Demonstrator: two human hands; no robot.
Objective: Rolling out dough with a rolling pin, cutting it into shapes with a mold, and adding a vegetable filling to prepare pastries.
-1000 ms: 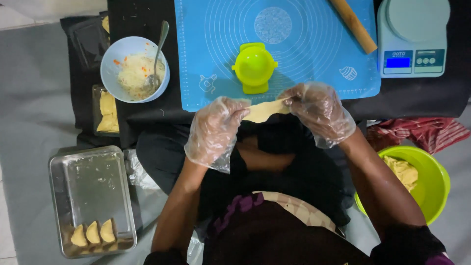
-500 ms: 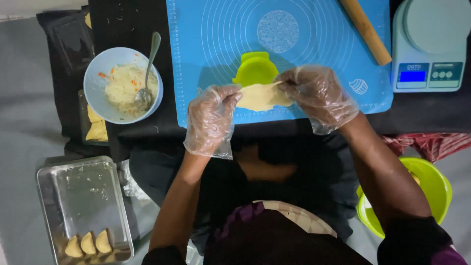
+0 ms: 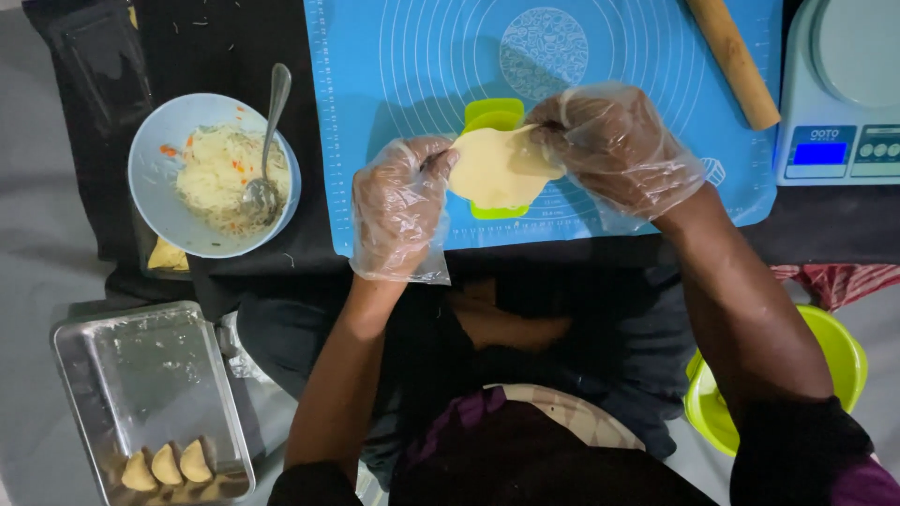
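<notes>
Now | left hand [image 3: 401,201] and right hand [image 3: 614,150], both gloved, pinch a round dough disc [image 3: 495,167] by opposite edges | above green dumpling press [image 3: 494,117] on blue mat [image 3: 412,56] | filling bowl [image 3: 155,201] near left.

I see a pale, cream-coloured dough round [image 3: 495,167] — thin, flat and roughly circular, with a slightly uneven edge. It is held level in the air, pinched at its left edge by my left hand [image 3: 398,208] and at its right edge by my right hand [image 3: 614,150], both in clear plastic gloves. It hangs directly over the yellow-green dumpling press [image 3: 494,117] — a small plastic mould lying on the blue mat, its far end and a strip of its near edge showing past the dough.
</notes>
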